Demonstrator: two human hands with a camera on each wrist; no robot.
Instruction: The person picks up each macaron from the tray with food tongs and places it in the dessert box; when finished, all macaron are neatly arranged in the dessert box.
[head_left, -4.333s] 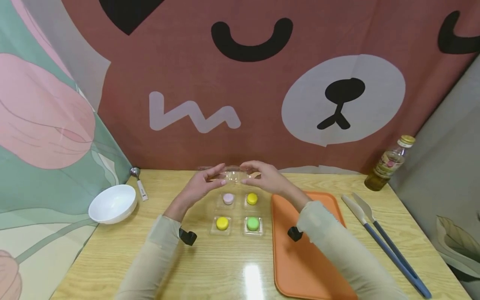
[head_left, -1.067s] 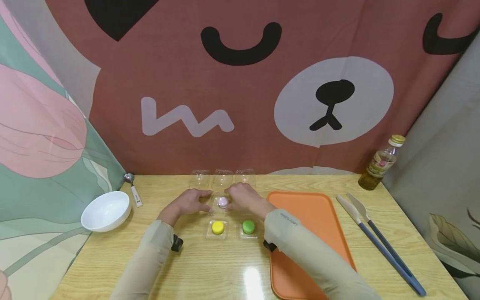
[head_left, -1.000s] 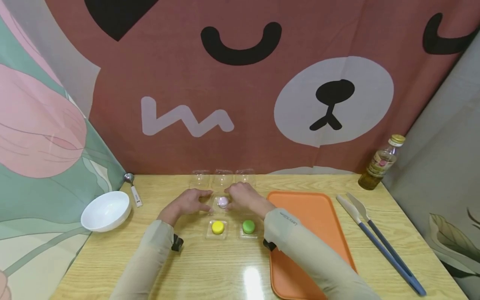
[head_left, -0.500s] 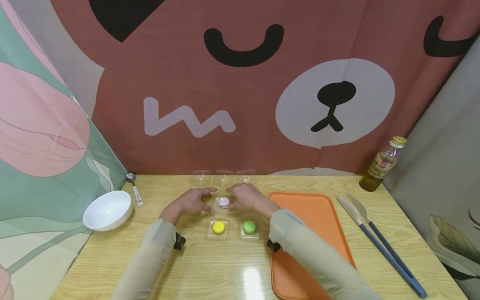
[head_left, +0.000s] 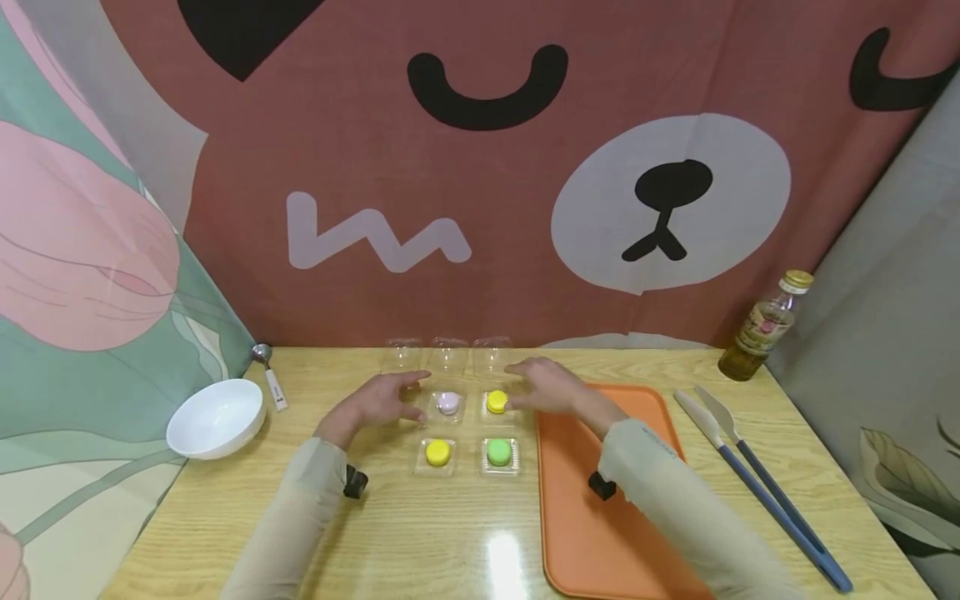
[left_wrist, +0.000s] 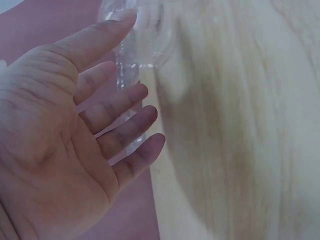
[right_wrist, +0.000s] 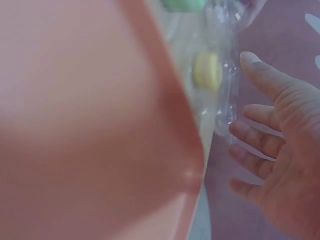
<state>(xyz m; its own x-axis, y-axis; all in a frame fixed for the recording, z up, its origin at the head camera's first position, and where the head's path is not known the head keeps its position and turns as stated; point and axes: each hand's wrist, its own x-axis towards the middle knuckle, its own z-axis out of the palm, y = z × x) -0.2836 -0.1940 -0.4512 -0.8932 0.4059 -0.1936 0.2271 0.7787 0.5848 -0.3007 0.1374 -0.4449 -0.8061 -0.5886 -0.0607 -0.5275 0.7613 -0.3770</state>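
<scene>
Small macarons sit in clear plastic holders on the table: a lilac macaron (head_left: pixel 447 403) and a yellow macaron (head_left: pixel 497 402) behind, another yellow macaron (head_left: pixel 438 452) and a green macaron (head_left: pixel 498 452) in front. A row of clear plastic cups (head_left: pixel 448 357) stands behind them by the backdrop. My left hand (head_left: pixel 378 400) is just left of the lilac macaron, its fingers spread and holding nothing in the left wrist view. To the right of the back yellow macaron is my right hand (head_left: pixel 551 387); the right wrist view shows its fingers loosely spread, apart from the macaron.
An orange tray (head_left: pixel 600 533) lies under the right forearm. Tongs (head_left: pixel 780 500) lie to its right, and a bottle (head_left: pixel 759 333) stands at the back right. On the left are a white bowl (head_left: pixel 216 419) and a spoon (head_left: pixel 272 379). A patterned cloth (head_left: pixel 525 192) closes off the back.
My right hand has moved right, away from the lilac macaron, uncovering the back yellow one. My left hand has barely shifted. The clear plastic held between both hands earlier now stands at the back.
</scene>
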